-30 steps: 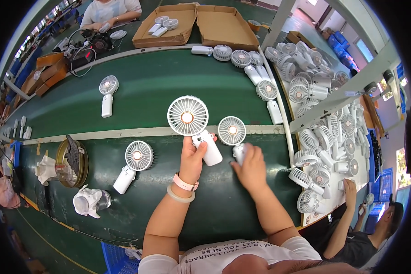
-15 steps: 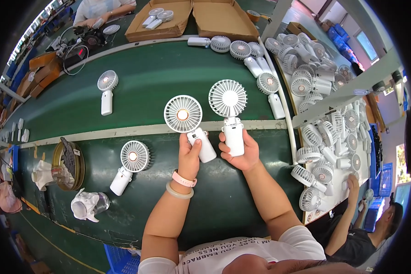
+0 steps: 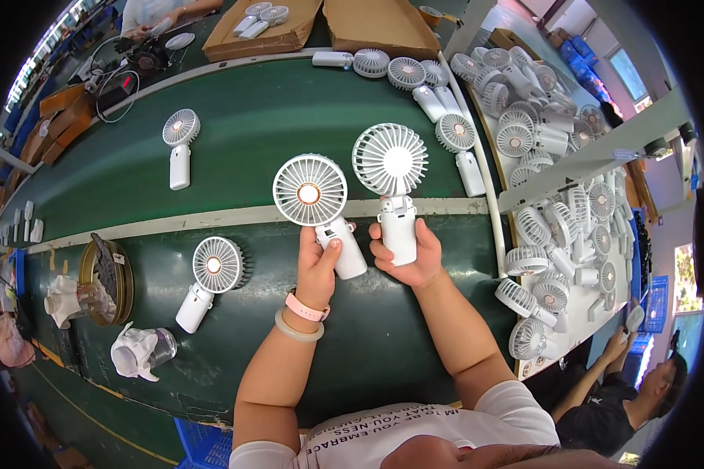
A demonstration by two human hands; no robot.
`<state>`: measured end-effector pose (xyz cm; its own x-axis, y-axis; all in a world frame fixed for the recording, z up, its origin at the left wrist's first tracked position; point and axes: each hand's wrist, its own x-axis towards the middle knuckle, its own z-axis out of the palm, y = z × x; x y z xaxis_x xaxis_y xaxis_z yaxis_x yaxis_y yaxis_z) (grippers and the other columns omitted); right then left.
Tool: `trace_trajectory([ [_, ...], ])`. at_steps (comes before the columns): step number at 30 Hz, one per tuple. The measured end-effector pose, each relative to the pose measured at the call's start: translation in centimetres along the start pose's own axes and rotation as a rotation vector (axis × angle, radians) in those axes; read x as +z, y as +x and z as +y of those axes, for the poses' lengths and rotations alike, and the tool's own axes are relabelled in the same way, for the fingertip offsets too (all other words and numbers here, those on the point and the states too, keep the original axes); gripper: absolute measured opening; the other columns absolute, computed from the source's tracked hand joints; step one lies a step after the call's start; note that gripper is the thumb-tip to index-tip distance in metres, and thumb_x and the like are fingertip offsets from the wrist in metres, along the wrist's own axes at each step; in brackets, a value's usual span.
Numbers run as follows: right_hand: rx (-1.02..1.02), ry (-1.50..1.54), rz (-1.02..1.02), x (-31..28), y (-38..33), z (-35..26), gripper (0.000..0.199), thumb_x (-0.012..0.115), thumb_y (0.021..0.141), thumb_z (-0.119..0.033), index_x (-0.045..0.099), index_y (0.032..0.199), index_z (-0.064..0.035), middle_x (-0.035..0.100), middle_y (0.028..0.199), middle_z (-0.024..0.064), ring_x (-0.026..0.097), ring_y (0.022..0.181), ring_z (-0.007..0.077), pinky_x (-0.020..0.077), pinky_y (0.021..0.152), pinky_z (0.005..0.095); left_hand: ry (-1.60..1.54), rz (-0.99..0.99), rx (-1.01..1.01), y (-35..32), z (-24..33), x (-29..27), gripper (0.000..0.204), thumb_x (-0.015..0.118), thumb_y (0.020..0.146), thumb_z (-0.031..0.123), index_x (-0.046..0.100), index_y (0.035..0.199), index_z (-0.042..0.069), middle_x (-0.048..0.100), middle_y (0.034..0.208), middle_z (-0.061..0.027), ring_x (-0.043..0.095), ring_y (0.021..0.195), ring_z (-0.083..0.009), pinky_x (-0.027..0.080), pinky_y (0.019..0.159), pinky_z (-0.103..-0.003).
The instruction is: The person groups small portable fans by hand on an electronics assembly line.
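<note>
My left hand [image 3: 316, 270], with a pink band at its wrist, is wrapped round the handle of a white handheld fan [image 3: 310, 190]; its round grille has a copper-coloured ring and tilts to the left of the handle. Beside it, my right hand [image 3: 416, 259] grips a second white handheld fan [image 3: 390, 159] by its handle, the plain grille side showing. Both fans are upright, held close together but apart. To the left on the dark green bench, another fan [image 3: 217, 266] lies alone. One more fan [image 3: 181, 127] lies farther off on the green belt.
A side table [image 3: 559, 352] at the right bears many piled white fans [image 3: 524, 223]. Several fans line the belt's far right. Open cardboard boxes [image 3: 379, 27] stand at the back. On the left are a round tin [image 3: 125, 285] and a cloth-covered clear jar [image 3: 163, 348]. A co-worker [image 3: 602, 414] sits lower right.
My hands keep both fans, now slightly higher in view. The whole scene has shifted a little left. The co-worker's hand has withdrawn from the side table, and a fan is held up there.
</note>
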<state>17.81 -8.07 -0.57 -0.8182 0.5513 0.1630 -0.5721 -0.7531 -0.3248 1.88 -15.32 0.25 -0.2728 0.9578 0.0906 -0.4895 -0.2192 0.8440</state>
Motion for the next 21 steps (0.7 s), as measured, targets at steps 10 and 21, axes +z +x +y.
trace_trajectory([
  [10,0.017,-0.091,0.023,0.0,0.0,-0.1,0.063,0.045,0.087,-0.051,0.026,0.138,-0.0194,0.049,0.112,0.0137,0.046,0.077,0.0186,0.0382,0.061,0.0284,-0.023,-0.057,-0.031,-0.2,-0.4,-0.4,0.044,0.047,0.089,0.008,0.029,0.129,0.001,0.050,0.117,-0.0108,0.051,0.107,-0.0200,0.040,0.093,-0.034],
  [21,-0.304,-0.712,0.486,1.4,0.5,1.6,0.046,0.057,0.087,-0.027,0.038,0.125,-0.0081,0.055,0.104,0.0071,0.057,0.084,0.0182,0.0503,0.071,0.0346,-0.292,-0.055,-0.136,0.0,-0.2,-1.4,0.045,0.048,0.086,0.022,0.036,0.126,0.004,0.054,0.113,-0.0153,0.054,0.101,-0.0252,0.042,0.091,-0.039],
])
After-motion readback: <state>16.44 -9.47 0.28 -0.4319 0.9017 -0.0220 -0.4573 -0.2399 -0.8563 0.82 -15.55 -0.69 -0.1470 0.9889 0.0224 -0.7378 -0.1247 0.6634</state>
